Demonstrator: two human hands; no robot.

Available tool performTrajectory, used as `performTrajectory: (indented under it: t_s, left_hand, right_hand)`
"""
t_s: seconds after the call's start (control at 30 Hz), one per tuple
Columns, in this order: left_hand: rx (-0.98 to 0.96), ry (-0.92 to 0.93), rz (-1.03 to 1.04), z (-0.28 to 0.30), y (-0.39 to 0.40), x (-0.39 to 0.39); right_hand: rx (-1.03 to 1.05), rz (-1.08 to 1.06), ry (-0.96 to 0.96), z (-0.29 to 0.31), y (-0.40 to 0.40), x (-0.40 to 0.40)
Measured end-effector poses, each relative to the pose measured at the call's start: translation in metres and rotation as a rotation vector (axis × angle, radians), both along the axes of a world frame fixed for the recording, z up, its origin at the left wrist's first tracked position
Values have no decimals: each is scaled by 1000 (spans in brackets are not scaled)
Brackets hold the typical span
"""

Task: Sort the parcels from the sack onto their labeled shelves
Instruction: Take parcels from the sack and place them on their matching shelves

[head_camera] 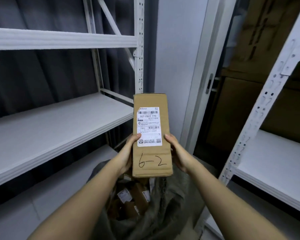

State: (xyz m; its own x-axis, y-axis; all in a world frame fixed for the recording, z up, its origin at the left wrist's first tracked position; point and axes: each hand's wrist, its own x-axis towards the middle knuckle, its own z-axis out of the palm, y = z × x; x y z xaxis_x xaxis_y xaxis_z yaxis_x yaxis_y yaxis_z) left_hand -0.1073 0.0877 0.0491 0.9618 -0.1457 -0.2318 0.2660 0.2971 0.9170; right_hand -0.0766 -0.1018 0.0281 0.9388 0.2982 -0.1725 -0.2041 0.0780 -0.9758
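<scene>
A long brown cardboard parcel (151, 156) is held upright in the middle of the view, above the sack. It carries a white shipping label and the handwritten mark "6-2". My left hand (126, 153) grips its left edge with the thumb on the label. My right hand (177, 153) grips its right edge. Below them the grey-green sack (171, 205) stands open on the floor, with several more brown parcels (133, 196) inside.
A white metal shelf unit (59, 125) stands at the left with bare boards. Another white shelf unit (274, 167) stands at the right. A white door frame (197, 84) lies ahead, with stacked cardboard boxes (241, 101) behind it.
</scene>
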Motion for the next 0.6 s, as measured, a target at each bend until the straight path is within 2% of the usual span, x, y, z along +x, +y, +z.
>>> performTrajectory:
  t_s: [0.33, 0.6]
  left_hand:
    - [66, -114, -271, 5, -171, -22]
    - [79, -156, -562, 10, -337, -95]
  right_hand:
    - [-24, -378, -121, 15, -163, -85]
    - [-68, -577, -85, 22, -318, -206]
